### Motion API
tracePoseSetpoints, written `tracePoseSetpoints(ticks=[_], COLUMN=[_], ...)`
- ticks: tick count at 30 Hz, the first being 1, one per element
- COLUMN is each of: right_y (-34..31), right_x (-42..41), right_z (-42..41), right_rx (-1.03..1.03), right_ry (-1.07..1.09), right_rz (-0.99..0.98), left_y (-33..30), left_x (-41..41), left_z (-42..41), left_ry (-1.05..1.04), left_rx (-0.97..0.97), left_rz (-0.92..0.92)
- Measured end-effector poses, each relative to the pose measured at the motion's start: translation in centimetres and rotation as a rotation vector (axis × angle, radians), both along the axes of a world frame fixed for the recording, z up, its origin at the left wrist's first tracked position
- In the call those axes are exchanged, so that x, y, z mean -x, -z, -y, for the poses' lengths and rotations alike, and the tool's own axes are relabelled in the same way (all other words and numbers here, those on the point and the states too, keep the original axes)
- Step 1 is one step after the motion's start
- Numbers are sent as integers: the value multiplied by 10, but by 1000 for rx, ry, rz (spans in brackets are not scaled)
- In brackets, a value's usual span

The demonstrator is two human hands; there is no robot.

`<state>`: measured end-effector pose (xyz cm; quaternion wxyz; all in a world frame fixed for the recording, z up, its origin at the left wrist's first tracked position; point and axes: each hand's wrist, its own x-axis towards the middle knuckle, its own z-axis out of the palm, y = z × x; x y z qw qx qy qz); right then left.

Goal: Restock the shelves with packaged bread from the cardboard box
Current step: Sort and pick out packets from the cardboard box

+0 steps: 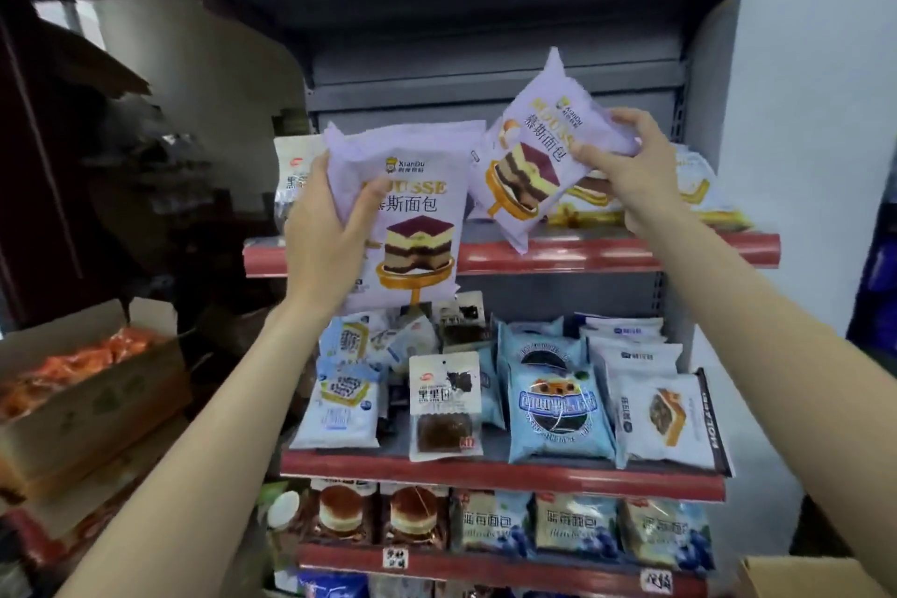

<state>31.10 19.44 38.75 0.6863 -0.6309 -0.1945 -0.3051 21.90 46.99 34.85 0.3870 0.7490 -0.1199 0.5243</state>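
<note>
My left hand (323,228) grips a lilac mousse bread packet (412,219) by its left edge and holds it upright in front of the upper shelf (606,253). A second lilac mousse bread packet (534,160), tilted to the left, is pinched at its right edge by my right hand (626,165); its lower corner hangs over the shelf's red front rail. Behind it more bread packets (699,189) lie on that shelf. A corner of a cardboard box (801,578) shows at the bottom right.
The middle shelf (485,466) holds several blue and white bread packets; the lower shelf (509,568) holds cake and blueberry bread packs. An open cardboard box (87,408) with orange packets sits at the left. A white wall stands to the right.
</note>
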Motion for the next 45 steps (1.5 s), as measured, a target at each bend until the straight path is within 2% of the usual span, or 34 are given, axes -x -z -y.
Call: tracePoseSetpoints(ticks=[7, 11, 14, 16, 20, 23, 25, 27, 30, 32, 36, 39, 42, 45], right_y=[-53, -67, -70, -73, -79, -80, -78, -77, -78, -76, -63, -60, -61, -59], right_x=[-93, -142, -175, -190, -206, -213, -218, -215, -203, -196, -192, -182, -164, -136], right_z=[-19, -24, -19, -12, 3, 13, 19, 23, 27, 24, 16, 15, 17, 22], right_rx=[106, 352, 727, 855, 890, 932, 1009, 982, 888, 1009, 1273, 1221, 1136, 1074], right_ry=[21, 4, 171, 264, 305, 257, 267, 338, 369, 347, 365, 373, 405, 410], right_rz=[10, -30, 25, 9, -82, -81, -82, -69, 113, 188, 122, 151, 214, 327], left_y=[-55, -74, -72, -68, -65, -63, -60, -57, -55, -55, -53, -57, -58, -52], left_x=[-86, -136, -180, -211, -261, -279, -289, -292, -291, -288, -282, -264, -237, -209], left_z=[21, 37, 48, 57, 75, 88, 92, 93, 90, 88, 94, 98, 102, 104], left_ry=[60, 33, 39, 67, 117, 183, 131, 141, 200, 153, -10, -133, -199, -131], left_rx=[-4, -35, -52, -34, -34, -69, -153, -148, -116, -155, -197, -216, -237, -220], left_rz=[109, 58, -31, -134, -367, -456, -524, -645, -729, -746, -738, -649, -479, -231])
